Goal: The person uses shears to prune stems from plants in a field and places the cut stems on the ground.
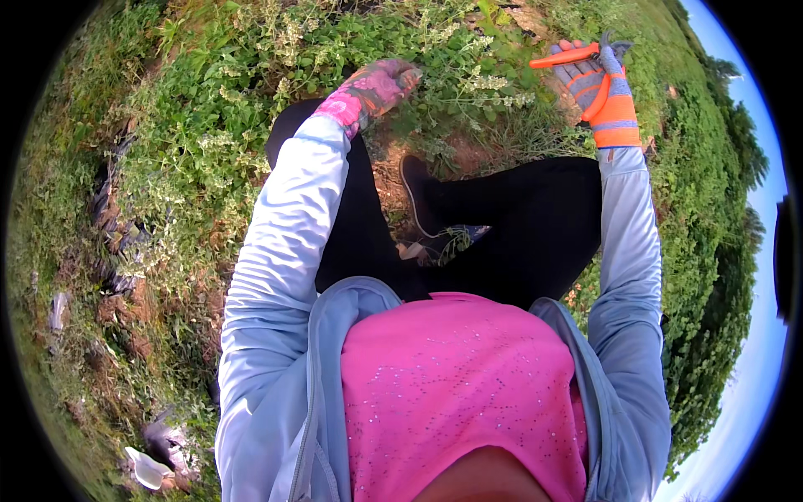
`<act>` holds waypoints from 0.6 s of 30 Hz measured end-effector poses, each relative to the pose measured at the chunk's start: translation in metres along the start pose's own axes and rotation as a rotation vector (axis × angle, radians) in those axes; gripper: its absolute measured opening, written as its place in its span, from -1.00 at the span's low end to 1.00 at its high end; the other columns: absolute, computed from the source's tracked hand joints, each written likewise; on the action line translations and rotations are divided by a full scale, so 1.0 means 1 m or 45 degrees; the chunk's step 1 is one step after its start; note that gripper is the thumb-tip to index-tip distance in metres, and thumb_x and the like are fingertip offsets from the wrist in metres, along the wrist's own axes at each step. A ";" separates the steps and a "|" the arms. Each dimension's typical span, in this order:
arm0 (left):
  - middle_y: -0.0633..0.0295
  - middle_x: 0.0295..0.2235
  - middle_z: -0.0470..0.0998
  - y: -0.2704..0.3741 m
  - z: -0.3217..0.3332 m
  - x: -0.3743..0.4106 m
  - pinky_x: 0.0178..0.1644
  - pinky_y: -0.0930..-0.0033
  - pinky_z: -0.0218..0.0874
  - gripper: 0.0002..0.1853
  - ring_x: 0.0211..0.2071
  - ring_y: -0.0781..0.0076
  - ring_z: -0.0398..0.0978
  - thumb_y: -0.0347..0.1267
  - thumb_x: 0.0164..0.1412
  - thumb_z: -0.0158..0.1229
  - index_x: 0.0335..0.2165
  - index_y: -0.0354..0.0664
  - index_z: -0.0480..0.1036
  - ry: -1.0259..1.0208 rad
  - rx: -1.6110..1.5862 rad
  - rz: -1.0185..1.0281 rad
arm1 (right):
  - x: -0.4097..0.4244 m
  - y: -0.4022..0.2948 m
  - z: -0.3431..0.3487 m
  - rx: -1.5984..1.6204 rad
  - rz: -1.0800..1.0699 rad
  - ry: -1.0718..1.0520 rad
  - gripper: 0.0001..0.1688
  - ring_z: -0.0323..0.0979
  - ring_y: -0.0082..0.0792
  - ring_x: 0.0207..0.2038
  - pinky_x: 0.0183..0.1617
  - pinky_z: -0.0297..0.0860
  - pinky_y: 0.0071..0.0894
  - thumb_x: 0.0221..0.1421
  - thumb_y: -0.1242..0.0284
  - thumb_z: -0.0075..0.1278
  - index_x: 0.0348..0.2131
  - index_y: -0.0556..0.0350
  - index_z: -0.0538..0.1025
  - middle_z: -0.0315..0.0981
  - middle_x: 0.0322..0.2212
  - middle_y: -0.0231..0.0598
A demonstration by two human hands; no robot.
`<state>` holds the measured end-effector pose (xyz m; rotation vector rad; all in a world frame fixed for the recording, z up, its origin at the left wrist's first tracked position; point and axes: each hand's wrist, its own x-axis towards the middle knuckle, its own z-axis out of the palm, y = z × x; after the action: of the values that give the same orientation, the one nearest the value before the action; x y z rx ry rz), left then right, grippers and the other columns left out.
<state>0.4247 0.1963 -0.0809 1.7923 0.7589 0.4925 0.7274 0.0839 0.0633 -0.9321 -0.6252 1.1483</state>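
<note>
My left hand (379, 93), in a pink floral glove, reaches into a patch of leafy green plants (339, 47) bearing pale flower spikes. Its fingers are curled beside the stems; whether a stem lies inside them cannot be made out. To the right, my right hand (593, 81) is turned palm up in a grey and orange glove with bare fingertips. Hand pruners (568, 56) with orange handles rest across that palm, held at the thumb, one handle spread towards the wrist. Their dark metal blades point up and right.
My bent legs in black trousers (527, 207) and a dark shoe (417, 194) are on bare soil between the plants. Dark plastic sheeting (116, 213) shows at the left. A white container-like object (148, 469) lies lower left. Dense bushes (702, 282) line the right.
</note>
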 end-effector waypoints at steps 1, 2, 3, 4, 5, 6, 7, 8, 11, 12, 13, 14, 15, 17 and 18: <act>0.22 -0.44 0.44 -0.004 -0.001 0.000 -0.34 0.55 0.24 -0.46 -0.44 0.57 0.35 -0.13 0.11 0.02 -0.06 -0.32 0.24 -0.010 -0.034 0.004 | 0.001 -0.004 0.007 -0.019 -0.014 -0.041 -0.32 0.06 0.08 0.07 0.18 0.03 0.06 0.02 0.18 -0.07 -0.06 0.41 0.17 0.07 0.01 0.17; 0.22 -0.44 0.44 -0.009 -0.003 0.001 -0.35 0.55 0.24 -0.45 -0.45 0.57 0.34 -0.12 0.11 0.02 -0.06 -0.31 0.23 -0.017 -0.067 0.006 | 0.003 -0.005 0.018 0.004 -0.057 -0.055 -0.35 0.07 0.06 0.08 0.17 0.05 0.03 0.05 0.21 -0.11 -0.05 0.40 0.17 0.09 0.00 0.16; 0.22 -0.45 0.43 -0.013 0.000 0.004 -0.35 0.55 0.24 -0.44 -0.46 0.58 0.34 -0.11 0.11 0.02 -0.05 -0.31 0.23 -0.034 -0.110 0.017 | 0.004 -0.011 0.024 -0.017 -0.044 -0.097 -0.36 0.07 0.05 0.08 0.17 0.05 0.03 0.06 0.21 -0.12 -0.05 0.40 0.17 0.11 -0.01 0.16; 0.24 -0.45 0.44 -0.011 0.003 0.005 -0.35 0.55 0.23 -0.43 -0.46 0.59 0.34 -0.10 0.10 0.02 -0.04 -0.30 0.22 -0.024 -0.125 0.031 | 0.003 -0.020 0.030 -0.039 -0.034 -0.139 -0.37 0.08 0.04 0.07 0.17 0.05 0.03 0.07 0.22 -0.13 -0.05 0.40 0.17 0.12 -0.03 0.17; 0.24 -0.45 0.44 -0.008 0.004 0.006 -0.35 0.55 0.23 -0.43 -0.46 0.60 0.34 -0.10 0.11 0.01 -0.04 -0.30 0.22 -0.044 -0.105 0.039 | 0.003 -0.030 0.041 -0.063 -0.023 -0.182 -0.39 0.09 0.03 0.07 0.16 0.05 0.03 0.08 0.23 -0.14 -0.06 0.40 0.17 0.14 -0.04 0.17; 0.25 -0.45 0.44 -0.019 -0.012 -0.011 -0.35 0.55 0.22 -0.43 -0.46 0.60 0.34 -0.09 0.11 0.01 -0.04 -0.29 0.22 -0.008 -0.027 -0.039 | -0.026 0.000 0.094 -0.194 -0.123 -0.242 -0.57 0.31 -0.13 -0.12 0.02 0.22 -0.16 0.09 0.17 -0.18 -0.30 0.22 0.33 0.35 -0.25 -0.02; 0.25 -0.45 0.44 0.000 0.001 0.001 -0.36 0.55 0.22 -0.43 -0.45 0.60 0.34 -0.09 0.11 0.00 -0.04 -0.29 0.22 -0.064 -0.044 0.031 | -0.037 -0.021 0.097 -0.275 -0.155 -0.252 -0.57 0.31 -0.14 -0.12 0.02 0.22 -0.16 0.09 0.17 -0.18 -0.30 0.22 0.33 0.35 -0.25 -0.02; 0.27 -0.45 0.44 -0.002 -0.011 -0.014 -0.37 0.55 0.21 -0.46 -0.46 0.59 0.34 -0.11 0.13 -0.01 -0.05 -0.29 0.23 -0.004 0.079 0.004 | -0.024 -0.004 0.096 -0.224 -0.106 -0.349 -0.57 0.31 -0.14 -0.12 0.02 0.22 -0.16 0.09 0.17 -0.17 -0.29 0.22 0.33 0.35 -0.25 -0.02; 0.28 -0.46 0.44 0.005 -0.008 -0.014 -0.37 0.54 0.21 -0.48 -0.47 0.58 0.35 -0.11 0.14 -0.03 -0.05 -0.26 0.24 -0.050 -0.013 -0.101 | -0.006 0.003 0.091 -0.179 -0.037 -0.342 -0.57 0.31 -0.15 -0.12 0.02 0.23 -0.15 0.09 0.16 -0.18 -0.27 0.19 0.33 0.35 -0.26 -0.04; 0.27 -0.45 0.45 0.008 -0.008 -0.016 -0.36 0.53 0.23 -0.49 -0.47 0.57 0.35 -0.11 0.15 -0.05 -0.05 -0.26 0.25 -0.030 -0.023 -0.122 | 0.007 0.010 0.083 -0.137 -0.020 -0.332 -0.57 0.31 -0.15 -0.12 0.01 0.23 -0.15 0.09 0.15 -0.18 -0.26 0.18 0.33 0.35 -0.26 -0.05; 0.26 -0.45 0.45 0.014 -0.008 -0.018 -0.35 0.53 0.23 -0.49 -0.47 0.56 0.36 -0.11 0.15 -0.05 -0.05 -0.26 0.25 -0.026 0.002 -0.144 | 0.016 0.015 0.079 -0.092 -0.002 -0.322 -0.57 0.31 -0.15 -0.12 0.01 0.23 -0.15 0.09 0.15 -0.17 -0.25 0.17 0.32 0.35 -0.27 -0.05; 0.25 -0.44 0.45 0.019 -0.009 -0.018 -0.35 0.53 0.23 -0.48 -0.47 0.56 0.36 -0.10 0.15 -0.05 -0.05 -0.26 0.25 -0.022 0.027 -0.166 | 0.018 0.017 0.078 -0.079 0.103 -0.377 -0.57 0.32 -0.14 -0.13 0.00 0.25 -0.14 0.08 0.15 -0.15 -0.22 0.13 0.31 0.34 -0.27 -0.08; 0.24 -0.44 0.45 0.021 -0.010 -0.015 -0.34 0.52 0.24 -0.48 -0.47 0.56 0.37 -0.10 0.15 -0.05 -0.05 -0.26 0.25 -0.019 0.055 -0.183 | 0.020 0.019 0.076 -0.025 0.149 -0.397 -0.59 0.32 -0.18 -0.13 0.00 0.25 -0.18 0.06 0.20 -0.11 -0.21 0.14 0.29 0.34 -0.27 -0.10; 0.23 -0.42 0.46 0.011 -0.004 -0.008 -0.34 0.52 0.25 -0.47 -0.47 0.55 0.38 -0.10 0.15 -0.06 -0.06 -0.29 0.25 -0.042 0.005 -0.177 | 0.025 0.028 0.065 0.081 0.240 -0.435 -0.59 0.32 -0.26 -0.15 -0.01 0.26 -0.27 0.03 0.31 -0.04 -0.17 0.15 0.27 0.34 -0.28 -0.14; 0.23 -0.42 0.46 0.013 -0.003 -0.005 -0.34 0.52 0.25 -0.48 -0.47 0.55 0.38 -0.10 0.15 -0.06 -0.06 -0.29 0.25 -0.062 0.013 -0.182 | 0.052 0.045 0.036 0.181 0.290 -0.191 -0.43 0.12 0.02 0.05 0.15 0.06 0.03 0.10 0.23 -0.16 -0.08 0.39 0.20 0.19 -0.08 0.16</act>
<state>0.4221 0.1917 -0.0679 1.7388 0.8501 0.3494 0.6930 0.1490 0.0399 -0.8147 -0.5596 1.4574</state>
